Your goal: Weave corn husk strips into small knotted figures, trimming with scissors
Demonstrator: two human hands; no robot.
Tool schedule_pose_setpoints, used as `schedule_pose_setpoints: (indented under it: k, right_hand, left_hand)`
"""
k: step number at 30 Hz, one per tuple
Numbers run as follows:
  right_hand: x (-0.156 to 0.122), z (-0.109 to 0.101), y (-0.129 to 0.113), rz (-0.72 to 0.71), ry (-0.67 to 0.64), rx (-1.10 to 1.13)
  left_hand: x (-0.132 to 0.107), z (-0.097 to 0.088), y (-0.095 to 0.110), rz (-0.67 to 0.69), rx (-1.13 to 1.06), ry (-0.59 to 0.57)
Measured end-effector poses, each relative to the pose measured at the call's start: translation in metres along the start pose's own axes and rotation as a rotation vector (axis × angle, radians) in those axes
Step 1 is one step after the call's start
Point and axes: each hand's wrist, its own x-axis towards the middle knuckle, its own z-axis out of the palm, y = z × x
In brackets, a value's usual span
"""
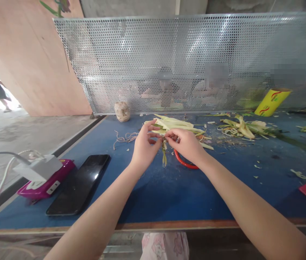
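Head view: above the blue flat-topped desk (174, 200), the left hand (144, 146) and right hand (187, 144) meet, fingers pinched on a narrow yellow-green leaf strip (164, 155), probably steadying it between them; long pale-green husk leaves (178, 124) lie just beyond, likely for easy reach.

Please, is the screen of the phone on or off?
It looks off: the phone's screen is black, showing only reflected light.
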Motion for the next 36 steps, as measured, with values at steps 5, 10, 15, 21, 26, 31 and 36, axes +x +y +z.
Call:
schedule_pose_setpoints:
  k: [5,10,15,21,26,31,36]
  right_hand:
    - [0.0013,0.0026,0.0043,0.012,0.041,0.192]
    - [0.0013,0.0027,0.0028,0.046,0.016,0.244]
    - [0.0023,0.0037,0.0011,0.080,0.008,0.305]
    - [0.0024,0.0066,-0.0009,0.103,-0.014,0.379]
    - [-0.0014,0.0081,-0.0037,0.047,-0.024,0.262]
    - [-0.0015,0.0078,-0.0033,0.058,0.014,0.208]
    - [0.0004,0.0079,-0.0022,0.093,0.031,0.290]
  left_hand:
    - [0.0008,-0.0010,0.0025,-0.094,0.010,0.053]
    - [0.0021,-0.0007,0.0045,-0.208,-0.160,0.059]
    - [0.0017,-0.0013,0.0064,-0.202,-0.191,0.025]
    - [0.0017,-0.0002,0.0079,-0.257,-0.260,0.013]
    - [0.0022,0.0017,0.0073,-0.383,-0.273,0.073]
    - [0.0043,0.0024,0.0065,-0.418,-0.261,0.110]
    - [0.0041,0.0013,0.0069,-0.382,-0.303,0.066]
